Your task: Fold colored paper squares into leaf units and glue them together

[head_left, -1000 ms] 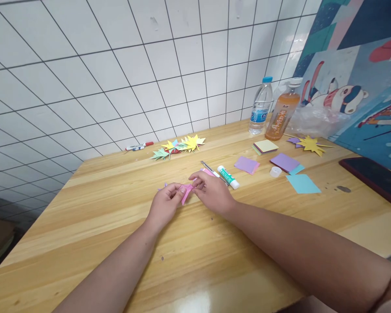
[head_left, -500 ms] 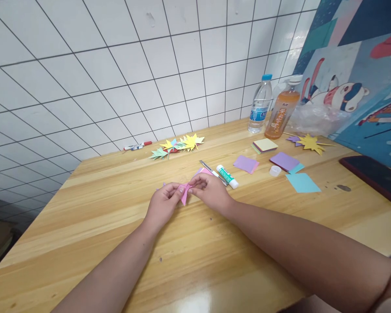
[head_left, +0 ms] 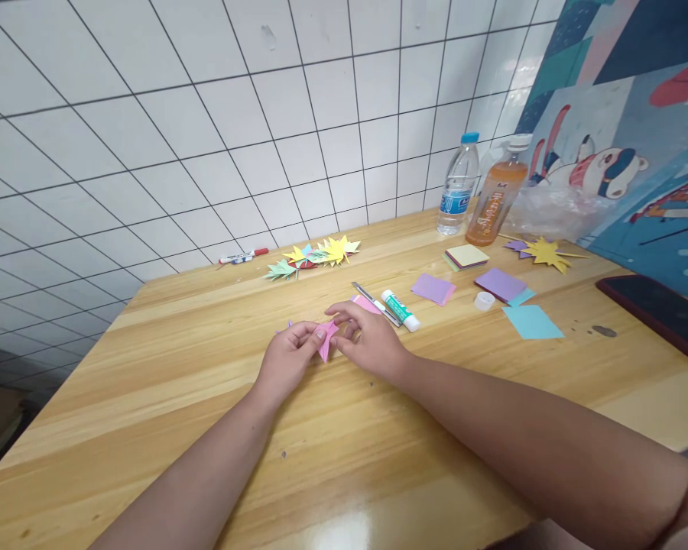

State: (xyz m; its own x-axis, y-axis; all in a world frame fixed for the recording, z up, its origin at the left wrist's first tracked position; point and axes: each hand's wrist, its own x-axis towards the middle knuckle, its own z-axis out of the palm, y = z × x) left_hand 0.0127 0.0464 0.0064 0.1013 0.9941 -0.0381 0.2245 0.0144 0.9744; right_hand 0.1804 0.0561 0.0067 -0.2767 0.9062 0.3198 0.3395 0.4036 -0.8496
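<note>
A small piece of folded pink paper [head_left: 326,345] with pointed ends is pinched between the thumb and fingers of my left hand [head_left: 291,353]. Close on its right side, my right hand [head_left: 370,340] has its thumb and fingers apart around the paper's edge. Whether a right fingertip still touches it is hard to make out. Just beyond my right hand lie a utility knife [head_left: 374,302], resting on pink paper [head_left: 362,303], and an uncapped glue stick [head_left: 400,309]. A bit of purple paper [head_left: 290,324] peeks out behind my left hand.
Folded paper stars [head_left: 338,250] and markers [head_left: 244,257] lie by the tiled wall. Purple sheets [head_left: 433,288], a blue sheet [head_left: 533,321], a white cap [head_left: 484,301], a water bottle [head_left: 457,187], an orange drink bottle [head_left: 496,198] and a phone [head_left: 659,313] occupy the right side.
My right thumb and fingers have spread apart from their pinch on the pink paper. The left hand keeps its hold in the same place.
</note>
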